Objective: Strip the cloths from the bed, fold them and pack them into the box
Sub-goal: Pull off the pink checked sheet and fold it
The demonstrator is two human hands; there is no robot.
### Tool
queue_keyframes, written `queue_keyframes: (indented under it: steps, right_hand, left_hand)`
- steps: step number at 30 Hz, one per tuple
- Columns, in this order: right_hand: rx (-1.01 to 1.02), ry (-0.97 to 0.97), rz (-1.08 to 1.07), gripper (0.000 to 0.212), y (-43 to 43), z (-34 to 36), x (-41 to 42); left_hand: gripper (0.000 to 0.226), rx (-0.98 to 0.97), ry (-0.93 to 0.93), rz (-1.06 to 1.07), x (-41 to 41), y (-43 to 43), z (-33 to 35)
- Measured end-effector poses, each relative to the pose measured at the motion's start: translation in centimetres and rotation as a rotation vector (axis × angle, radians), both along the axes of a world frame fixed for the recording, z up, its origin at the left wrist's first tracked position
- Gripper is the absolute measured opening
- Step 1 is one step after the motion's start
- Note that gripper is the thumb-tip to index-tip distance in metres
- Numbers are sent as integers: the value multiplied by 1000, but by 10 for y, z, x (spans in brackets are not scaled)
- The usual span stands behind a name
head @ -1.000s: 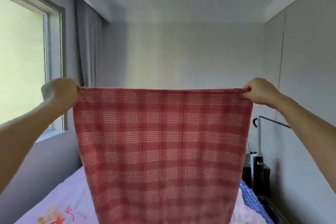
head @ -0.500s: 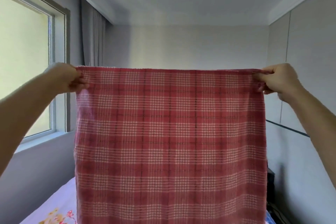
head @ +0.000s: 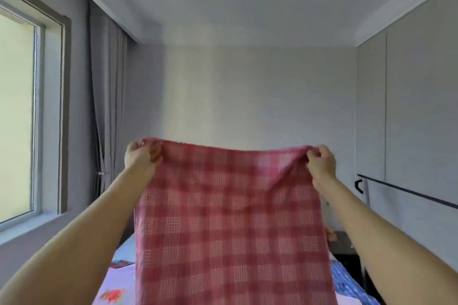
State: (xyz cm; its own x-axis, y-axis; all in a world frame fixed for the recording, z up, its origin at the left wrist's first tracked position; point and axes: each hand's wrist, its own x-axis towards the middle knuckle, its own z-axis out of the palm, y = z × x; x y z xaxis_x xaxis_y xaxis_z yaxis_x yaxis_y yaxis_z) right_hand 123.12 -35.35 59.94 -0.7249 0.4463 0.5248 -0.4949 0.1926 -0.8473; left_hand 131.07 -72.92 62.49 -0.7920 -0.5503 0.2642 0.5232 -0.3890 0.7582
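A red-and-white plaid cloth (head: 230,218) of loose, waffle-like weave hangs in the air over the bed. It fills the middle of the view and runs out past the bottom edge. Its top hem sags a little between the two corners, and a few slack folds fan down from the right corner.

To the left is a window (head: 17,119) in a pale frame. A grey curtain (head: 106,106) hangs in long pleats beside it.

A white bed sheet (head: 116,287) with a red flower print shows below the cloth on the left. A blue patterned cloth (head: 347,282) lies on the bed to its right.

Both bare forearms reach forward and up, nearly straight, with the hands at about the same height and well apart. The left hand (head: 138,156) has its fingers curled tightly round the cloth's top left corner, bunching the fabric in the fist. The right hand (head: 321,162) pinches the top right corner between thumb and bent fingers, knuckles up.
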Motion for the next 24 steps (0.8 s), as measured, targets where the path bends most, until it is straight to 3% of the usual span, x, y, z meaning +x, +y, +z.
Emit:
queue_keyframes:
  steps: [4, 9, 12, 17, 21, 24]
  right_hand:
    - [-129, 428, -37, 23, 9, 148, 14]
    - [-129, 608, 27, 23, 6, 184, 59]
    - [-140, 582, 86, 20, 15, 154, 73]
    - [-46, 410, 214, 16, 45, 57, 119]
    - [85, 215, 300, 13, 83, -47, 180]
    - [164, -1, 375, 40, 123, -133, 230]
  left_hand:
    - [20, 18, 341, 37, 12, -54, 119]
    - [14, 13, 501, -52, 30, -82, 149]
    - [10, 3, 489, -31, 44, -78, 122]
    - [15, -76, 264, 66, 115, -56, 26]
    - [16, -337, -7, 99, 200, -45, -76]
    - [16, -678, -274, 129, 263, -34, -154]
